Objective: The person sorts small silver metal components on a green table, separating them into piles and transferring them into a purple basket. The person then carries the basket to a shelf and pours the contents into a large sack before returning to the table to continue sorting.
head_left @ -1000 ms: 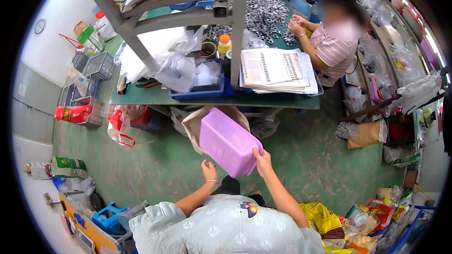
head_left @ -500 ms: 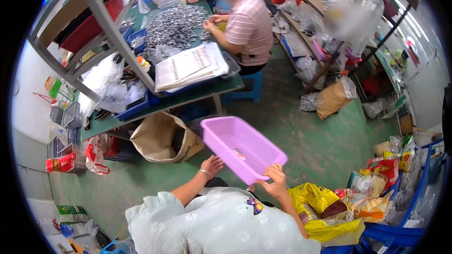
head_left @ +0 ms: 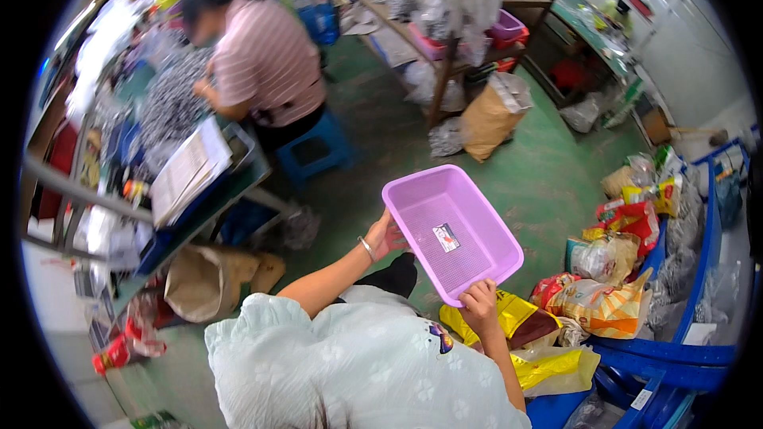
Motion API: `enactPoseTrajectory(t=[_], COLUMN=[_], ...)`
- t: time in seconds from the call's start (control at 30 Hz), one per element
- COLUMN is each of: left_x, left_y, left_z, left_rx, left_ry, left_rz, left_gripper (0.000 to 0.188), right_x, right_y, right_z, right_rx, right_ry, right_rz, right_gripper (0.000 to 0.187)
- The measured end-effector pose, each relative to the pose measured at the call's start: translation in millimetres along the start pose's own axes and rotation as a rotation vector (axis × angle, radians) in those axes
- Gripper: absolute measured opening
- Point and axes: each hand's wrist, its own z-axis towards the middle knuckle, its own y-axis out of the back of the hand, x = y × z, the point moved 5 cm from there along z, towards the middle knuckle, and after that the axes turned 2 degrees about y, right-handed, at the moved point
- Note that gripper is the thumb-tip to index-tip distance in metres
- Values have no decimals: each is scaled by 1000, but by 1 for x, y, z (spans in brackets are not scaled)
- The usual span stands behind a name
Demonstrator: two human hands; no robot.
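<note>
In front of my body I carry a light purple plastic basket [head_left: 479, 232], tilted so its inside faces me. A small printed label or card [head_left: 446, 237] lies on its perforated bottom; nothing else shows in it. My right hand [head_left: 480, 307] is closed over the near rim, fingers inside and the rest beneath. My left hand [head_left: 385, 237], with a bracelet at the wrist, is against the left side wall, its fingers partly hidden behind the basket.
At the left a person [head_left: 266, 56] sits on a blue stool [head_left: 316, 147] at a table heaped with small grey parts [head_left: 176, 95]. An open sack [head_left: 203, 284] stands below the table. Brown paper bag [head_left: 494, 117] by the shelves; yellow bags [head_left: 556, 369] and blue racks [head_left: 675, 352] at right.
My view and body have turned right, so the table and seated person have shifted left. The basket tips further toward me, and my left hand has come up against its side.
</note>
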Motion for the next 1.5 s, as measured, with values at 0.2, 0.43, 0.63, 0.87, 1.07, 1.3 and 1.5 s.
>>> enactPoseTrajectory(t=[0.2, 0.43, 0.63, 0.87, 1.07, 1.3, 1.5], left_x=[-23, -4, -10, -82, -167, -283, -383], left_y=[-147, -282, -422, -517, -581, -663, -746], left_z=[145, 336, 483, 628, 754, 964, 1085], left_rx=[43, 114, 86, -45, -84, -64, -177], left_ry=[128, 341, 223, 47, 17, -177, -108], left_rz=[-40, 171, 212, 178, -99, -169, -149], left_gripper=[91, 50, 34, 40, 39, 35, 34], right_x=[-149, -306, -501, -732, -948, -1151, -1284], right_y=[59, 146, 224, 300, 312, 324, 355], right_z=[16, 26, 7, 64, 137, 274, 391], right_rx=[-22, -4, -110, -84, -592, -464, -575], right_ry=[-147, -305, -527, -692, -946, -1054, -832], right_rz=[-135, -202, -329, -253, 587, 860, 922], right_gripper=[20, 17, 23, 58, 66, 56, 55])
